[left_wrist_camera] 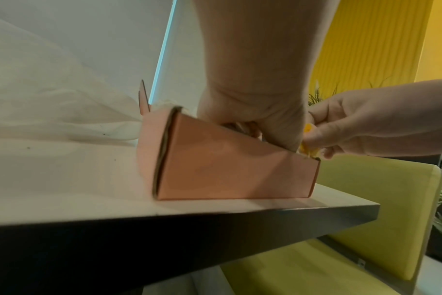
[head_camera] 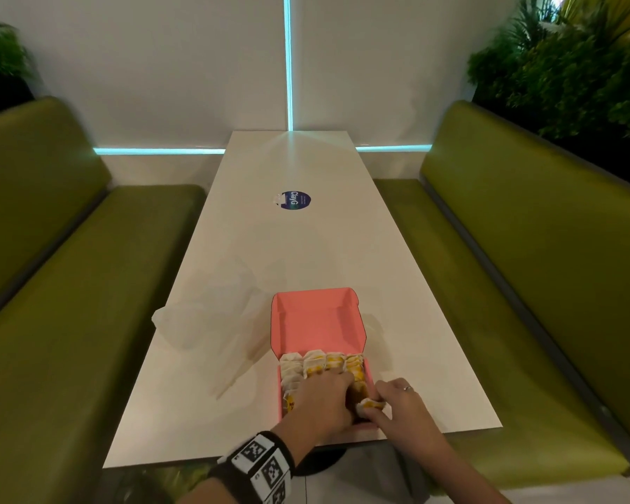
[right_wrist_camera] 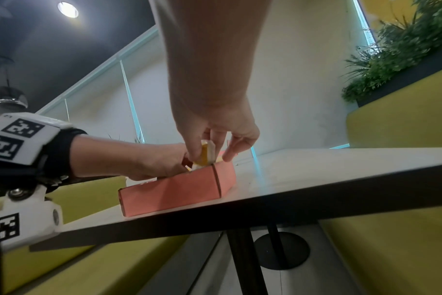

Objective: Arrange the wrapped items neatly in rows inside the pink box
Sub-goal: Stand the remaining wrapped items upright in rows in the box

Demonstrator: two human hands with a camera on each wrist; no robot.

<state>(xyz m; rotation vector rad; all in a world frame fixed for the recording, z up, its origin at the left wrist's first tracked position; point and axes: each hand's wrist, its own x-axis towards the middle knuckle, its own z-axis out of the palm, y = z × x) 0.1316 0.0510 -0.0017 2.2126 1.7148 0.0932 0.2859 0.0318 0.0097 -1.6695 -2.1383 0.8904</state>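
pink box (head_camera: 370, 376) sits at the near edge of the white counter (head_camera: 306, 241), lid folded back, a crumpled clear bag (head_camera: 204, 314) just to its left. rows of wrapped items (head_camera: 321, 363) fill its far part. the left hand (head_camera: 324, 400) reaches into the middle of the box, its fingers hidden among the wrappers, so whether it holds anything cannot be told. the right hand (head_camera: 397, 403) pinches one wrapped item (head_camera: 371, 404), thumb and fingers curled on it, at the near right corner. it stands on edge, touching the box wall, long axis apparently across the box. the open slot seems to lie directly below that grip, so the right hand is the nearer.
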